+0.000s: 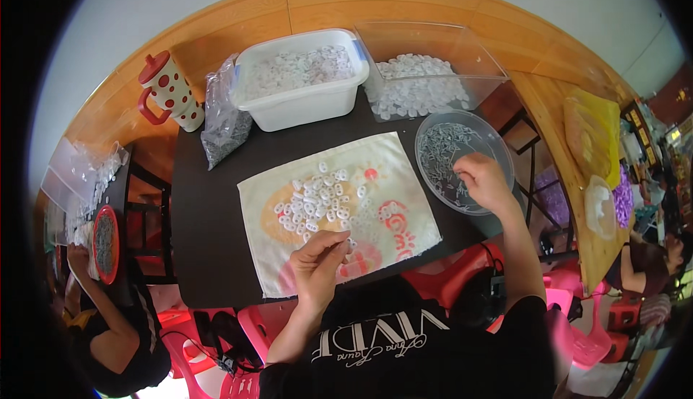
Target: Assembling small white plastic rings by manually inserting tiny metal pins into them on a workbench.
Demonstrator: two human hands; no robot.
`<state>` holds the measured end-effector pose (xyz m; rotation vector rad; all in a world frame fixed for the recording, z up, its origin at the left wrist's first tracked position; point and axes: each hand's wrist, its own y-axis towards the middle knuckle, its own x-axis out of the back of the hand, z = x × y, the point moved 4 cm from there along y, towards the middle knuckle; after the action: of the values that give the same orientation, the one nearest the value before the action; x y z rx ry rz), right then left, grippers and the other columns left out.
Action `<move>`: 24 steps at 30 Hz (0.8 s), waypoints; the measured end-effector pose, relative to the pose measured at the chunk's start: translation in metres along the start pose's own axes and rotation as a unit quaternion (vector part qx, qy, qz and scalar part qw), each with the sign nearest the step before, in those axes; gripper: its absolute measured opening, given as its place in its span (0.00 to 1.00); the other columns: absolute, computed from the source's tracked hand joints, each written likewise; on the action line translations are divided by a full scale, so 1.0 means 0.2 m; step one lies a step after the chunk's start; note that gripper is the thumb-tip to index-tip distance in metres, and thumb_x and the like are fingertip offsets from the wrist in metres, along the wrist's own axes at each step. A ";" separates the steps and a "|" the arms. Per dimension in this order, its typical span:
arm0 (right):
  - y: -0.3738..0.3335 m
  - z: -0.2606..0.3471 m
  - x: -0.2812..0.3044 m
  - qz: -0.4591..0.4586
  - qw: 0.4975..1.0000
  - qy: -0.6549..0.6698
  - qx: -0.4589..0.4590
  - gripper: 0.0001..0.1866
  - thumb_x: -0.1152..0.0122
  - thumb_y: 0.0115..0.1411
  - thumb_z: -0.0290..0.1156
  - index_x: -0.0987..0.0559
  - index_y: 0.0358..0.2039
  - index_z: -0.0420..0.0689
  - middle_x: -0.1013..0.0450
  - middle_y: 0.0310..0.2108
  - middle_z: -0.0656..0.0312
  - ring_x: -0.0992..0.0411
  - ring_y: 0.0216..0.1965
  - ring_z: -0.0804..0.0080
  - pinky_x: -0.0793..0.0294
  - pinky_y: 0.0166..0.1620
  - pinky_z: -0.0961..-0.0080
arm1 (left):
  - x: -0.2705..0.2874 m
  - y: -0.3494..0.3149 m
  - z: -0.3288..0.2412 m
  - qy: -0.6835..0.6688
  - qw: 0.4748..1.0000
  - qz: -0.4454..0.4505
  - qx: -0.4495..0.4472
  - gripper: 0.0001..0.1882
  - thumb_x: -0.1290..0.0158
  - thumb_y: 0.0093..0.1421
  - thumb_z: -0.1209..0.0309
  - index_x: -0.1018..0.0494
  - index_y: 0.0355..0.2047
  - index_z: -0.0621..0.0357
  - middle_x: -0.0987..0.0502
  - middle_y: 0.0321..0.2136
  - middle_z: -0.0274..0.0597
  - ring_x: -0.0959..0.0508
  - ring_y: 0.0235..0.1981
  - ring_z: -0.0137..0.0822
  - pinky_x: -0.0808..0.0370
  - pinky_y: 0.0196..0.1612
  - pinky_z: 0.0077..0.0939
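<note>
Above a printed cream cloth (397, 161), my left hand (316, 265) is closed, thumb against forefinger. Whatever it pinches is too small to make out; small white pieces touch or lie right by its fingertips. A loose heap of white plastic pieces with holes (314, 200) spreads over the cloth just beyond it. My right hand (485, 181) reaches over a round clear tub (500, 150), fingers drawn together in a pinch. Thin grey screw-like metal pieces (442, 146) fill part of that tub. Anything between the right fingertips is hidden.
At the back stand a white tub (299, 103) of pale pieces, a clear bin (433, 34) with white pieces, a plastic bag (225, 128) of grey bits and a dotted tumbler (170, 92). Another person (108, 334) works at the left, beside a red tray (97, 247).
</note>
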<state>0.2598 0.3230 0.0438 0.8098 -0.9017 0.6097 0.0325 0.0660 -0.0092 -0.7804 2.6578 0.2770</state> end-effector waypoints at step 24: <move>-0.05 -0.01 0.00 0.057 0.997 0.052 0.023 0.08 0.40 0.53 0.17 0.25 0.34 0.40 0.26 0.27 0.55 0.26 0.32 0.56 0.27 0.36 0.64 | -0.04 -0.01 0.00 0.007 1.000 0.018 -0.002 0.11 0.47 0.59 0.87 0.20 0.41 0.66 0.22 0.33 0.41 0.22 0.30 0.27 0.27 0.30 0.17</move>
<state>0.2675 0.3194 0.0389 0.7643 -0.8455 0.7681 0.0393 0.0684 -0.0065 -0.7383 2.6883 0.2883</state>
